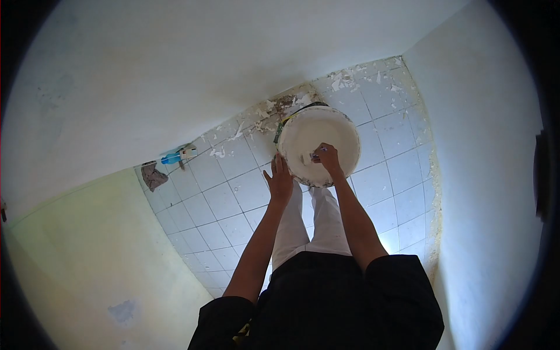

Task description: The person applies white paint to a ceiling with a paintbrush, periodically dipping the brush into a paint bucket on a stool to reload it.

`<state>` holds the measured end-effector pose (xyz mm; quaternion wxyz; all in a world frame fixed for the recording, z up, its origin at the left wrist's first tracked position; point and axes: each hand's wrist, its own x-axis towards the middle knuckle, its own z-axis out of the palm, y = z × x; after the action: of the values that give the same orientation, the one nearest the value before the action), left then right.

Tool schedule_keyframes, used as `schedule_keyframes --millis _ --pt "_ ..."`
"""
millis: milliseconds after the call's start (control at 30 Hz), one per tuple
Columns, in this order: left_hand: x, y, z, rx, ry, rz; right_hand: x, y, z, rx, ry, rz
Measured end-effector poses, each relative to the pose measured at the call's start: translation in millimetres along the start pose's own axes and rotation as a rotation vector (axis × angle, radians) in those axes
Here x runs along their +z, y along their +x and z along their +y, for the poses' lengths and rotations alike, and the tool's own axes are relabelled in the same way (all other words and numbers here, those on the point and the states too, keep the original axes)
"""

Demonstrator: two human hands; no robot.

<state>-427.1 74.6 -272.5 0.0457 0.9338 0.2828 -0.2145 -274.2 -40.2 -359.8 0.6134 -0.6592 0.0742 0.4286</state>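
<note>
A round bucket of off-white paint or paste stands on the tiled floor close to the wall, in front of my legs. My left hand rests against its left rim, fingers spread. Over the bucket's contents, my right hand is closed round a small tool, whose shape is mostly hidden by the fingers. A small dark mark shows in the pale surface just left of that tool.
Paint flakes lie along the floor's edge by the wall. A blue-and-white object and a crumpled brownish cloth lie at the left. Walls rise ahead, left and right of the tiled floor.
</note>
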Motion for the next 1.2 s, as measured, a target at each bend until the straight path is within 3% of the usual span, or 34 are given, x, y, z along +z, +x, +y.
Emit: schedule_keyframes --millis 33,100,233,300,533,600,633,700,800,933,1000,1200 --pt "0.1 -0.2 0.2 0.0 0.001 0.004 -2.5 0.1 -3.4 -0.004 0.001 -0.001" --pt "-0.4 -0.2 0.0 -0.008 -0.007 -0.002 -10.0 -0.4 -12.9 -0.461 -0.562 -0.112" --pt "-1.2 0.3 -1.9 -0.009 -0.022 -0.02 -10.6 -8.8 -23.5 -0.492 -0.524 -0.157" --pt "-0.6 -0.3 -1.1 -0.004 -0.031 -0.009 -10.7 -15.7 -27.0 -0.68 -0.622 -0.11" --pt "-3.5 -0.6 -0.5 0.001 -0.01 -0.021 -4.6 -33.3 -41.1 -0.667 -0.778 -0.078" --pt "-3.7 -1.3 0.0 0.0 -0.025 -0.01 -4.1 -33.0 -37.5 -0.667 -0.769 0.147" --pt "-3.7 -1.1 0.0 0.002 -0.024 -0.009 -1.3 -31.9 -34.5 -0.667 -0.768 0.149" --pt "-3.3 -1.6 0.4 0.005 0.008 -0.014 5.5 -29.6 -25.9 -0.212 -0.06 0.28" --pt "-3.0 -1.5 -0.4 0.014 0.037 -0.01 7.2 -25.5 -10.2 -0.087 -0.039 0.438" --pt "-2.5 -1.2 -1.0 0.019 0.054 -0.011 9.0 -17.8 15.6 0.002 -0.002 0.501" --pt "-2.4 -1.1 -1.1 0.015 0.037 -0.004 7.9 -13.5 25.7 0.056 0.157 0.546" --pt "-1.4 0.9 -2.1 0.011 -0.025 -0.032 0.9 -7.6 21.3 0.078 0.084 0.471"
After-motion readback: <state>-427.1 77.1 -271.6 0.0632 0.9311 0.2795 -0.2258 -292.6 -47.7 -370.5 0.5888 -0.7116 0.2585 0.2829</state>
